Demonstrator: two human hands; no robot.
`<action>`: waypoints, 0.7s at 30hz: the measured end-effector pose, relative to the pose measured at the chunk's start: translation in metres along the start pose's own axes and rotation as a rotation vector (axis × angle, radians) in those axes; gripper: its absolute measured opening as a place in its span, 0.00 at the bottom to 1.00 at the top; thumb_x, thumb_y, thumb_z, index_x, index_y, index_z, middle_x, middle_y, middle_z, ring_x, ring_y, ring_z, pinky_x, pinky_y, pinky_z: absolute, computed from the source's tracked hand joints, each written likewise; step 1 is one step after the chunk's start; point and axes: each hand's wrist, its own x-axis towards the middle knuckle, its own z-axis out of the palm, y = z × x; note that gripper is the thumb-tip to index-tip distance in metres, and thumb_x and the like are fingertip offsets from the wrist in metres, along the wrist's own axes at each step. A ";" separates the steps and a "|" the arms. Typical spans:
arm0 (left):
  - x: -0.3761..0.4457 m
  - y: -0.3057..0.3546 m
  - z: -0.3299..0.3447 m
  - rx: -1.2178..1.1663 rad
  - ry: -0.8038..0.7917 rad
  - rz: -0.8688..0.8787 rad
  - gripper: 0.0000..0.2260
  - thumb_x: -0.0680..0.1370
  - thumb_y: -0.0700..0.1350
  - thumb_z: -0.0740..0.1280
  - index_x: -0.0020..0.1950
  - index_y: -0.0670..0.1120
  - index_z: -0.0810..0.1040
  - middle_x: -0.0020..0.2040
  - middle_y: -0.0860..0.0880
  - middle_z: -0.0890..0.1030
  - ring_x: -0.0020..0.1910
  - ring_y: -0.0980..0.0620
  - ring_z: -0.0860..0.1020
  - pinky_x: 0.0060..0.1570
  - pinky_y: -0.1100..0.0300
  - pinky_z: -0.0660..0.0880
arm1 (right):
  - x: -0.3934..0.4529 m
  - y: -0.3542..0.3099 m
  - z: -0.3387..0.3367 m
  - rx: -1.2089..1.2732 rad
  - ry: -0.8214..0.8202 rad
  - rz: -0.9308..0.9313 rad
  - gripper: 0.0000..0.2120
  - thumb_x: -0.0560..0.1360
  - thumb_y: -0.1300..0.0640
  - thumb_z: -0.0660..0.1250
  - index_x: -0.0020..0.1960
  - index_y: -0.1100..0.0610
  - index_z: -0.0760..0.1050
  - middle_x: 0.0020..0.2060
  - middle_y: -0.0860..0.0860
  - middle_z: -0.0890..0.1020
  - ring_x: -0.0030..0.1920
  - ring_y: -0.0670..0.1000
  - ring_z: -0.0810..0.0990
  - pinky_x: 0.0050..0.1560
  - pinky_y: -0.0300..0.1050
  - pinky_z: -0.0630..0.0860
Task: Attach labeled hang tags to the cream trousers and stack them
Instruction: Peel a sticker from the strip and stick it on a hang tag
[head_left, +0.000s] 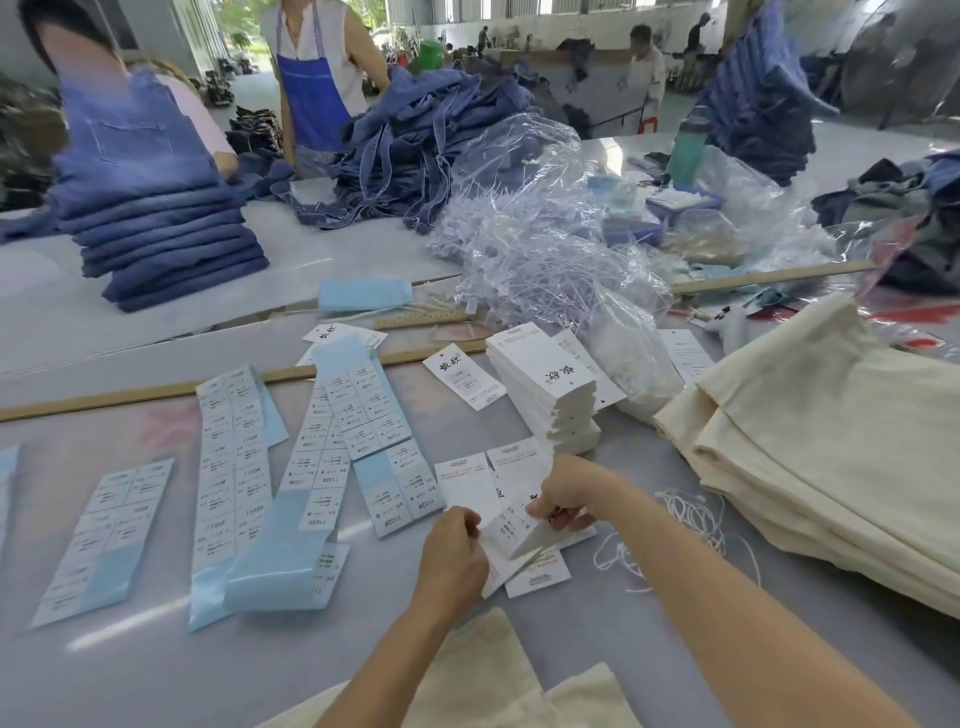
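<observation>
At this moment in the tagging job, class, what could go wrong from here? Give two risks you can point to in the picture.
1. Both hands, left hand and right hand, pinch one hang tag above other loose tags; these could get mixed up or knocked away.
2. The white strings lie in a loose tangle beside the cream trousers; pulling one may drag out several.

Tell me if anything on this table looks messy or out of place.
The tall stack of white card hang tags leans, its upper tags slid off the lower ones. The loose white strings lie tangled beside the folded cream trousers.
</observation>
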 end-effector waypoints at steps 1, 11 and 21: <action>0.000 0.000 0.001 0.006 0.012 0.004 0.11 0.78 0.35 0.57 0.58 0.42 0.73 0.54 0.47 0.76 0.50 0.53 0.71 0.46 0.66 0.64 | 0.000 -0.001 0.000 -0.006 0.007 0.001 0.07 0.74 0.60 0.69 0.47 0.60 0.71 0.40 0.57 0.78 0.34 0.51 0.76 0.39 0.44 0.71; -0.003 0.003 0.008 0.145 0.047 0.112 0.11 0.79 0.42 0.60 0.60 0.50 0.74 0.49 0.50 0.70 0.48 0.52 0.71 0.42 0.66 0.62 | -0.008 -0.005 0.005 -0.058 0.087 0.026 0.13 0.73 0.62 0.69 0.35 0.58 0.67 0.27 0.52 0.74 0.26 0.47 0.74 0.18 0.28 0.62; -0.007 0.005 0.016 0.013 0.073 0.142 0.09 0.77 0.47 0.66 0.47 0.42 0.77 0.43 0.51 0.65 0.38 0.58 0.66 0.39 0.73 0.64 | 0.000 0.000 0.026 -0.285 0.353 -0.008 0.13 0.66 0.51 0.73 0.41 0.55 0.70 0.39 0.50 0.78 0.41 0.52 0.79 0.43 0.43 0.74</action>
